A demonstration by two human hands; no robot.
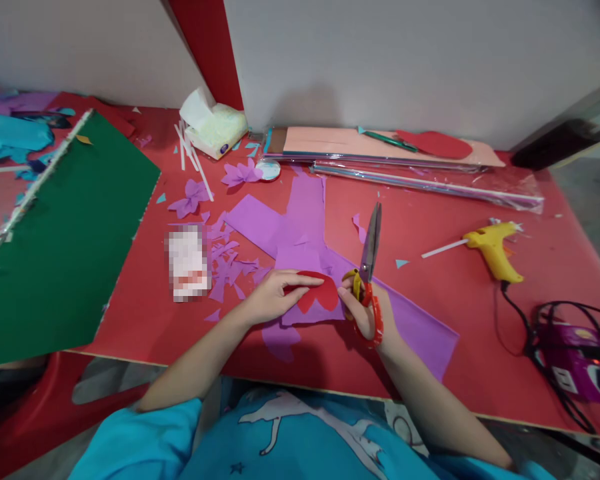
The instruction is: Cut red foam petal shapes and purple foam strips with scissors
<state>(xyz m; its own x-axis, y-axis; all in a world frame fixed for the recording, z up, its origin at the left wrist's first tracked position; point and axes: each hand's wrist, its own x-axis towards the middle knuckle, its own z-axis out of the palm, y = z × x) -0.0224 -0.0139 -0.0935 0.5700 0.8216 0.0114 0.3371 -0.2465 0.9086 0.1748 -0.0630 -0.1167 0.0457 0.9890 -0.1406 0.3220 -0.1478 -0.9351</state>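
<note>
A red paper shape (325,293) with a notched lower edge lies on a piece of purple paper (310,315). My left hand (273,297) holds the red shape, its fingers over the upper part and the thumb just below them. In my right hand (363,313) are scissors (372,243) with red and yellow handles, the blades pointing away from me and together. The right fingertips are close to the right edge of the red shape. Longer purple sheets (305,213) are spread beneath and behind. Purple scraps (225,260) are scattered left of my left hand.
Two purple paper flowers (243,173), a tissue pack (217,130) and white sticks (195,160) are at back left. Wrapped paper packs (340,143) line the wall. On the right are a yellow glue gun (495,250) and a cabled purple device (575,360). A green board (80,247) leans left.
</note>
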